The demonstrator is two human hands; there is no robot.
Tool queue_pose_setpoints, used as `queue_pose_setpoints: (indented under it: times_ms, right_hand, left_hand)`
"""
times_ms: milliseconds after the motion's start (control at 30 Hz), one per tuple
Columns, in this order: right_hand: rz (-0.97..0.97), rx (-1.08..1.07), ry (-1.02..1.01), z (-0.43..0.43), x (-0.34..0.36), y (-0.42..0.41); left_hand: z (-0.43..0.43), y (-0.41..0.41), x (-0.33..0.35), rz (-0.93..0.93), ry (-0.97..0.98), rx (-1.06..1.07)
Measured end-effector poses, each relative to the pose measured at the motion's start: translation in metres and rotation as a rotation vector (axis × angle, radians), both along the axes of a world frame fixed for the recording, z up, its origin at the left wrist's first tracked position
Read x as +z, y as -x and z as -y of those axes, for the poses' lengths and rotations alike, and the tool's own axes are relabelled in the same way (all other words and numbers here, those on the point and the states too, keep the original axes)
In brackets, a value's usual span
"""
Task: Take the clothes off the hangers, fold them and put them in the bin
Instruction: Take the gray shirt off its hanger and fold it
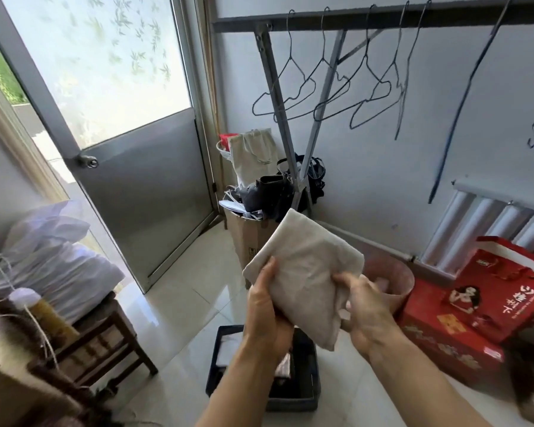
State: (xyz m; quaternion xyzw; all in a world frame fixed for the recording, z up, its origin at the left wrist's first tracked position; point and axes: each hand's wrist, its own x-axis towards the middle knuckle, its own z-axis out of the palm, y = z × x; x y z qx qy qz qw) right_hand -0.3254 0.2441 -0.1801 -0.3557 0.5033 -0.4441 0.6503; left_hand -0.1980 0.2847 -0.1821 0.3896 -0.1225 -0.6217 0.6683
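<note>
I hold a folded beige garment in the air in front of me. My left hand grips its left edge, thumb on top. My right hand holds its lower right side with fingers curled under the cloth. Directly below, on the floor, stands a dark bin with folded clothes inside, partly hidden by my arms. Several bare wire hangers hang from the dark rail along the wall above.
A pink basket stands behind my right hand. Red gift boxes lie to the right, below a white radiator. A cardboard box with bags fills the corner. A wooden stool with bedding stands at left by the door.
</note>
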Motion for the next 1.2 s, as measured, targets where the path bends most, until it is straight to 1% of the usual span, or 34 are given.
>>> queue_pose_setpoints:
  times_ms: [100,167,233,300,367,467,533,633,667,767,800,833,867,967,1100,1200]
  right_hand:
    - [-0.109,0.109,0.095,0.023,-0.009,-0.021]
    - [-0.189,0.278,0.216,0.045,-0.011,-0.037]
    - [-0.264,0.453,0.241,0.064,-0.013,-0.055]
    - [-0.238,0.566,0.156,0.083,-0.024,-0.071]
    - [-0.118,0.615,0.013,0.102,-0.046,-0.087]
    - [0.037,0.569,-0.099,0.123,-0.086,-0.104]
    - [0.07,0.512,-0.125,0.136,-0.117,-0.121]
    - [0.016,0.349,-0.114,0.158,-0.175,-0.145]
    - [-0.023,0.29,-0.107,0.164,-0.199,-0.153]
    - [-0.09,0.183,-0.109,0.181,-0.286,-0.177]
    - [-0.113,0.158,-0.129,0.184,-0.317,-0.184]
    - [-0.116,0.16,-0.152,0.19,-0.357,-0.193]
    - [-0.128,0.155,-0.187,0.19,-0.377,-0.196]
    - [-0.142,0.195,-0.291,0.195,-0.466,-0.209]
    - [-0.129,0.209,-0.468,0.205,-0.556,-0.223]
    - [-0.121,0.276,-0.604,0.216,-0.613,-0.238]
  left_hand:
    - [0.016,-0.05,-0.013,0.247,-0.017,-0.035]
    - [0.031,-0.082,-0.015,0.381,-0.026,-0.089]
    - [0.049,-0.11,-0.019,0.457,-0.036,-0.157]
    - [0.069,-0.133,-0.026,0.447,-0.066,-0.244]
    - [0.092,-0.151,-0.042,0.426,-0.122,-0.305]
    - [0.121,-0.171,-0.076,0.415,-0.191,-0.341]
    - [0.141,-0.183,-0.109,0.415,-0.239,-0.35]
    - [0.162,-0.203,-0.17,0.395,-0.284,-0.282]
    - [0.165,-0.205,-0.196,0.422,-0.309,-0.268]
    - [0.165,-0.209,-0.29,0.616,-0.413,-0.262]
    - [0.162,-0.207,-0.323,0.652,-0.449,-0.215]
    - [0.162,-0.209,-0.368,0.66,-0.472,-0.167]
    - [0.158,-0.209,-0.389,0.677,-0.488,-0.134]
    - [0.154,-0.217,-0.474,0.718,-0.566,-0.104]
    - [0.155,-0.235,-0.557,0.706,-0.659,-0.107]
    - [0.158,-0.251,-0.612,0.784,-0.784,-0.135]
